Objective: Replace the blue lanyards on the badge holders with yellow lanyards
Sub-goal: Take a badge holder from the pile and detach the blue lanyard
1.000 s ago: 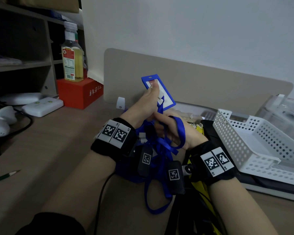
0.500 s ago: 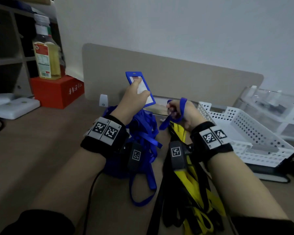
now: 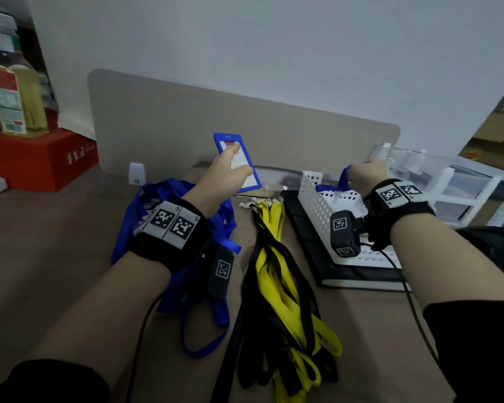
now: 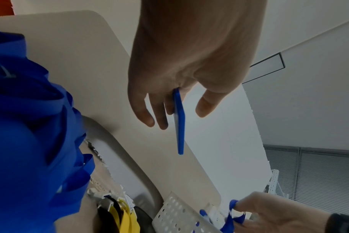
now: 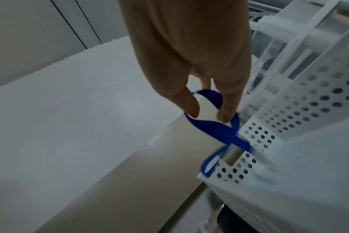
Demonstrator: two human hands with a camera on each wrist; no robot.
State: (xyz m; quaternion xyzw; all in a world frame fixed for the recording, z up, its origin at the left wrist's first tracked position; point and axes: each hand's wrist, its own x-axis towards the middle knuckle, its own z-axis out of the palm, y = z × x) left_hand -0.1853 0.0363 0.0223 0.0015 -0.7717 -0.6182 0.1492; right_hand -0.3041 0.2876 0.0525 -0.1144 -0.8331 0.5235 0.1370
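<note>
Head view: the left hand [image 3: 226, 177] holds a flat blue plastic badge holder [image 3: 237, 161] upright above the brown tabletop [image 3: 41, 242], with no lanyard seen on it. The right hand [image 3: 367, 175] pinches a detached blue fabric lanyard [image 3: 342, 181] over the rim of a white perforated plastic basket [image 3: 323, 199]. By this showing, one holder is stripped and its yellow replacement is not yet fitted. A heap of blue lanyards [image 3: 157, 205] lies under the left wrist, and a bundle of yellow and black lanyards [image 3: 277, 274] lies between the arms, near both hands. A beige divider panel [image 3: 245, 120] closes off the far edge.

Left wrist view: thumb and fingers [image 4: 159, 113] clamp the badge holder [image 4: 179, 123] edge-on, with free air below it.

Right wrist view: two fingertips [image 5: 191, 107] hold the lanyard [image 5: 215, 126] looped, its tail draping against the basket wall [image 5: 289, 119]; the basket crowds the right side, while the left looks open.
</note>
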